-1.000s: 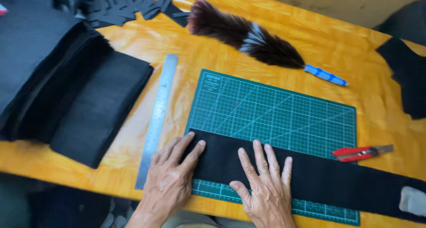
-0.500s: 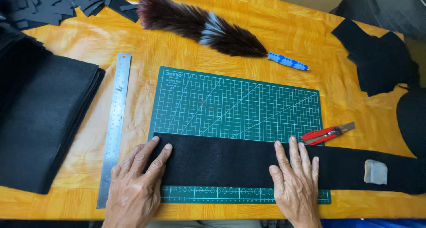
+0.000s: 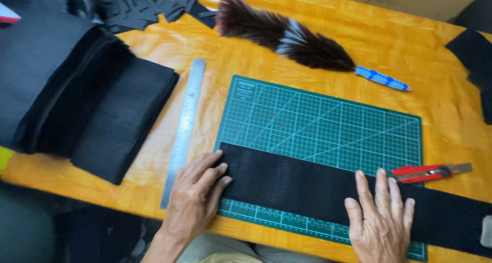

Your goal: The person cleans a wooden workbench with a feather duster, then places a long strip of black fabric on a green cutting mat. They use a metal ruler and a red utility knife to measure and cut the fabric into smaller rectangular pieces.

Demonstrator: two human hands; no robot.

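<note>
A long black fabric strip (image 3: 297, 183) lies across the lower part of a green cutting mat (image 3: 328, 119) on the orange table. My left hand (image 3: 197, 194) rests flat at the strip's left end, fingers spread, beside a steel ruler (image 3: 184, 127). My right hand (image 3: 379, 217) presses flat on the strip further right, fingers apart. A red utility knife (image 3: 428, 172) lies just beyond my right fingertips at the mat's right edge. Neither hand grips anything.
A stack of folded black fabric (image 3: 77, 99) fills the left side. Small black cut pieces (image 3: 148, 9) lie at the back left. A dark feather duster (image 3: 292, 37) with a blue handle lies behind the mat. More black fabric (image 3: 474, 58) sits at the right edge.
The view has swung around between frames. My right hand slid to the right along the strip; my left hand stays at the strip's left end.
</note>
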